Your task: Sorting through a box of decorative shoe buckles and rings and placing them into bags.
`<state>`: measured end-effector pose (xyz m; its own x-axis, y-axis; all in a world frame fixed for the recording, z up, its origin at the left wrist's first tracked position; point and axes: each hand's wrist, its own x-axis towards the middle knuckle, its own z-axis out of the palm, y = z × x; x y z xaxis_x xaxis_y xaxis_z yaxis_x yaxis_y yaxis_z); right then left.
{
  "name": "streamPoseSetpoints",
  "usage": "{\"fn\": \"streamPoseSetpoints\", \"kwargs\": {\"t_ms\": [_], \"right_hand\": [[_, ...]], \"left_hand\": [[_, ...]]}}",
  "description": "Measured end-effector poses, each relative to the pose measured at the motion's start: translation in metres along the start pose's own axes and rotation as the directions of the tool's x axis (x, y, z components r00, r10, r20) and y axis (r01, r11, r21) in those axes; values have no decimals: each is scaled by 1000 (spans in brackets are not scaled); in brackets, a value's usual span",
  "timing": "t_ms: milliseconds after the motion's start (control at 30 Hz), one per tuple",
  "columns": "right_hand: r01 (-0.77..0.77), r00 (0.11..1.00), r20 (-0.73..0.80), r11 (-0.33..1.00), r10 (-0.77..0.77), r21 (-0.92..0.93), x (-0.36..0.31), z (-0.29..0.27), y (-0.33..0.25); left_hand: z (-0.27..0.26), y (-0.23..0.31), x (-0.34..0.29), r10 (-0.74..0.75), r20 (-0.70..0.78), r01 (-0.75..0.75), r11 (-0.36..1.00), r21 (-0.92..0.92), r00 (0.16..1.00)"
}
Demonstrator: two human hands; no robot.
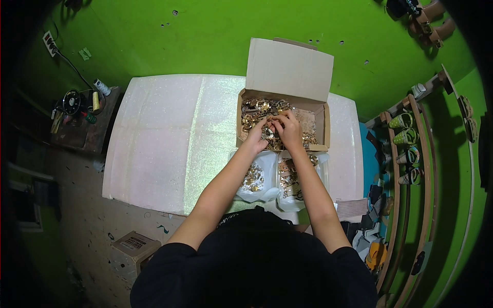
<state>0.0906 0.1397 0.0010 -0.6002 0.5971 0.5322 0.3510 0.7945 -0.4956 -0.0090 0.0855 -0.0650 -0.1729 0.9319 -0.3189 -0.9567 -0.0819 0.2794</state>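
An open cardboard box [290, 72], its lid raised toward the wall, holds a heap of gold and silver metal fittings [263, 107], apparently buckles. Over this heap my left hand [258, 136] and my right hand [289, 129] meet, fingertips close together and pinched. Whatever small piece they hold blends into the shiny fittings behind and is too small to name. Below my wrists, two containers lined with pale plastic stand side by side against the box. Small metal pieces [252, 178] lie in the left one, and more fittings [289, 179] fill the right one.
The box stands on a white table covering [159, 133] with a shimmering strip. At left, thread spools [102, 87] sit on a dark side table. A carton [134, 247] stands on the floor. To the right are a wooden rack with green footwear [405, 136] and material scraps [377, 254].
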Motion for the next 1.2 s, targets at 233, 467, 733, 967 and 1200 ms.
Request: {"fn": "streamPoseSetpoints", "kwargs": {"t_ms": [233, 467, 733, 967, 1200], "right_hand": [[-10, 1000, -26, 1000, 10, -14, 1, 2, 1], [-88, 996, -34, 996, 88, -19, 2, 6, 2], [-142, 989, -49, 989, 141, -27, 2, 12, -2], [-158, 987, -25, 986, 157, -52, 3, 12, -3], [-241, 966, -26, 931, 257, 273, 8, 9, 8]], "left_hand": [[-7, 1, 5, -1, -45, 3, 999, 43, 999], [-1, -1, 2, 20, -38, -16, 996, 92, 999], [-3, -1, 6, 14, -131, -12, 1000, 18, 991], [-2, -2, 6, 39, -97, -45, 997, -65, 995], [9, 0, -2, 47, -83, -53, 996, -66, 995]]}}
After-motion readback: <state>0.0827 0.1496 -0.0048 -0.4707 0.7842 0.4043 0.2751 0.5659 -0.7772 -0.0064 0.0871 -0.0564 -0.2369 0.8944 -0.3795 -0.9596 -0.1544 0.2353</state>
